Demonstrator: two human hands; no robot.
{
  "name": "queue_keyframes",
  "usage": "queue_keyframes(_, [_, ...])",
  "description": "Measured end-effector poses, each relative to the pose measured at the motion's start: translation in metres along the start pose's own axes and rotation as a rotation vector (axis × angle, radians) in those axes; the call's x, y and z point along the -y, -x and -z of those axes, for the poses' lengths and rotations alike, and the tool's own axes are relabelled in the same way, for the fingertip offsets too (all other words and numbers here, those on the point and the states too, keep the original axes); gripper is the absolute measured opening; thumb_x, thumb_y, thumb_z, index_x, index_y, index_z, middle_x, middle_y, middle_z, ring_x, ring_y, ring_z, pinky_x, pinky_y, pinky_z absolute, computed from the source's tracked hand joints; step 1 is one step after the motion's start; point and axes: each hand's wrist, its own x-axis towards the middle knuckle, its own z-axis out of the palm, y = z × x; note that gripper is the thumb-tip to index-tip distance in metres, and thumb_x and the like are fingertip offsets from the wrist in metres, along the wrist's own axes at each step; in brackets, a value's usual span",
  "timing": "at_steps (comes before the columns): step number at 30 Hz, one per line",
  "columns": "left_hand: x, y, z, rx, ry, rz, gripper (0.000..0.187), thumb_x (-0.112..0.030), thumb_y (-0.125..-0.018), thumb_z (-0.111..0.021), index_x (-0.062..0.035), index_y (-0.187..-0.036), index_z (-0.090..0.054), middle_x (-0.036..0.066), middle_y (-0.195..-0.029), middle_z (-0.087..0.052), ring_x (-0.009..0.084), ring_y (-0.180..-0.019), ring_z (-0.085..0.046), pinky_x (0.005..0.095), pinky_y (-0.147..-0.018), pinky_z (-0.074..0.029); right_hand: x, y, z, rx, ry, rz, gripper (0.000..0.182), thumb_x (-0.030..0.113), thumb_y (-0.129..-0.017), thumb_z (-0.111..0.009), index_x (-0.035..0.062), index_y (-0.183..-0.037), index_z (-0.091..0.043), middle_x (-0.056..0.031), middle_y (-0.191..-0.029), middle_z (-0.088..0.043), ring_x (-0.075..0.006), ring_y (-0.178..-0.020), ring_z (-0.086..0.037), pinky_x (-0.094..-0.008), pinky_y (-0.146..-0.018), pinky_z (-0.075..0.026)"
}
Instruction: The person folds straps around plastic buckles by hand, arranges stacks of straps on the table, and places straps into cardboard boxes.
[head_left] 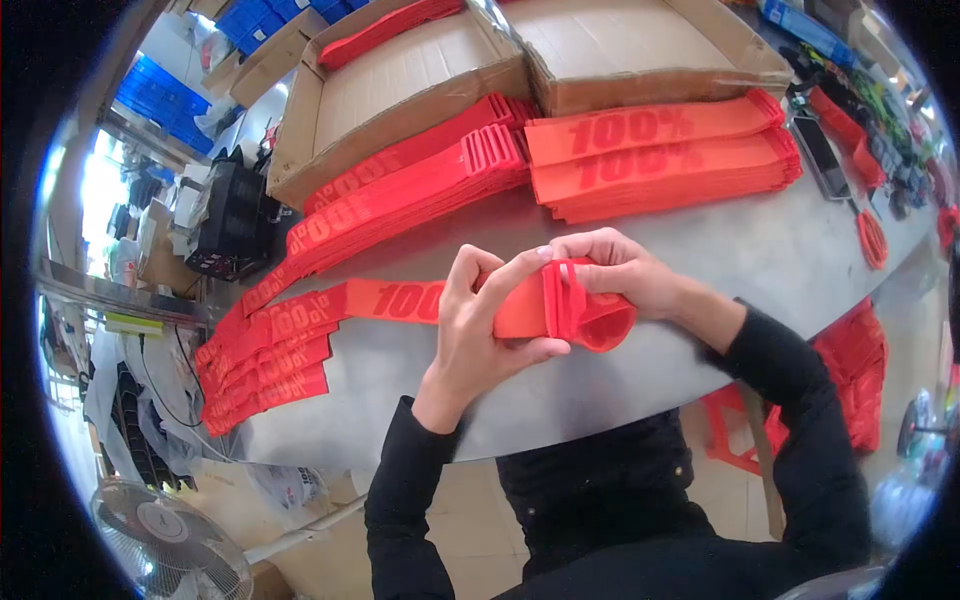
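Black sleeves (420,500) fill the foreground, leading up to two bare hands at the near edge of a grey table (760,250). The left hand (478,325) and the right hand (620,272) both close their fingers around a red strap (520,310) printed "100", its end rolled into a loop at the table's front edge while its tail trails off toward the table's left. On the table beyond the hands, a flat stack of red straps (660,155) lies to the right and a long bundle of straps (400,205) slants left. Behind them, at the table's far side, sit open cardboard boxes (420,90). Below the table's left corner stands a fan (170,545).
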Motion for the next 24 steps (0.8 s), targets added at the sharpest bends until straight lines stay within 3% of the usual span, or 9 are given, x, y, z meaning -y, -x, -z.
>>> queue_keyframes(2, [0.001, 0.0, 0.0, -0.006, -0.02, 0.004, 0.087, -0.068, -0.068, -0.078, -0.0049, -0.126, -0.065, 0.01, -0.092, -0.056, 0.0237, -0.081, -0.054, 0.0366, -0.069, -0.048, -0.001, -0.003, -0.007, -0.041, -0.028, -0.025, 0.013, 0.015, -0.098, -0.065, 0.0037, -0.103, -0.062, 0.0027, -0.087, -0.065, -0.0065, -0.078, -0.062, -0.0237, -0.071, -0.051])
queue_keyframes(6, [-0.001, -0.001, -0.001, -0.028, -0.091, 0.01, 0.079, -0.053, -0.064, -0.088, -0.0069, -0.124, -0.067, 0.008, -0.089, -0.055, 0.0219, -0.077, -0.054, 0.0352, -0.065, -0.049, -0.008, -0.002, -0.018, -0.264, 0.169, 0.184, 0.02, 0.021, -0.099, -0.065, 0.0031, -0.103, -0.058, -0.0015, -0.077, -0.062, -0.0116, -0.073, -0.061, -0.027, -0.07, -0.049])
queue_keyframes(9, [-0.003, -0.005, -0.003, -0.07, -0.162, 0.001, 0.076, -0.043, -0.06, -0.093, -0.0105, -0.125, -0.068, 0.007, -0.083, -0.051, 0.0201, -0.071, -0.055, 0.0338, -0.06, -0.05, -0.004, 0.011, -0.017, -0.407, 1.037, 0.436, 0.023, 0.024, -0.098, -0.065, 0.0008, -0.096, -0.059, -0.0106, -0.074, -0.06, -0.0191, -0.071, -0.06, -0.0285, -0.071, -0.048])
queue_keyframes(13, [-0.003, 0.002, -0.008, -0.064, -0.165, 0.011, 0.072, -0.036, -0.06, -0.094, -0.0105, -0.122, -0.07, 0.004, -0.077, -0.05, 0.0186, -0.065, -0.054, 0.033, -0.058, -0.05, 0.012, 0.009, -0.022, -0.167, 1.374, 0.327, 0.025, 0.021, -0.095, -0.065, -0.0006, -0.084, -0.059, -0.0171, -0.073, -0.056, -0.0226, -0.075, -0.062, -0.0319, -0.072, -0.047])
queue_keyframes(18, [0.0, 0.0, -0.008, -0.081, -0.228, -0.042, 0.07, -0.036, -0.06, -0.094, -0.0104, -0.121, -0.071, 0.005, -0.075, -0.049, 0.0184, -0.062, -0.054, 0.0328, -0.055, -0.049, 0.008, -0.002, -0.005, -0.12, 1.145, 0.321, 0.02, 0.016, -0.091, -0.065, -0.0026, -0.084, -0.066, -0.0164, -0.08, -0.065, -0.0207, -0.08, -0.065, -0.0335, -0.076, -0.05])
queue_keyframes(21, [-0.006, -0.004, 0.004, -0.092, -0.257, -0.001, 0.07, -0.036, -0.06, -0.094, -0.0102, -0.12, -0.071, 0.005, -0.076, -0.05, 0.0181, -0.062, -0.054, 0.0325, -0.055, -0.049, 0.021, -0.001, 0.0, -0.145, 0.691, 0.269, 0.022, 0.01, -0.088, -0.061, -0.0057, -0.1, -0.071, -0.0153, -0.1, -0.071, -0.0204, -0.092, -0.067, -0.0325, -0.086, -0.052])
queue_keyframes(22, [-0.007, -0.006, 0.008, -0.1, -0.267, 0.027, 0.07, -0.036, -0.06, -0.094, -0.0091, -0.12, -0.071, 0.006, -0.078, -0.052, 0.0186, -0.065, -0.055, 0.0326, -0.057, -0.05, 0.028, -0.001, 0.002, -0.141, 0.696, 0.269, 0.022, 0.01, -0.088, -0.061, -0.0057, -0.1, -0.071, -0.0153, -0.1, -0.071, -0.0204, -0.092, -0.067, -0.0325, -0.086, -0.052])
queue_keyframes(24, [-0.008, -0.006, 0.015, -0.106, -0.28, 0.088, 0.07, -0.035, -0.061, -0.095, -0.0069, -0.12, -0.071, 0.007, -0.081, -0.055, 0.0196, -0.07, -0.056, 0.0327, -0.062, -0.05, 0.041, 0.003, 0.007, -0.177, 0.458, 0.344, 0.033, 0.01, -0.086, -0.055, -0.0114, -0.107, -0.07, -0.0159, -0.12, -0.068, -0.0205, -0.104, -0.066, -0.0301, -0.094, -0.051])
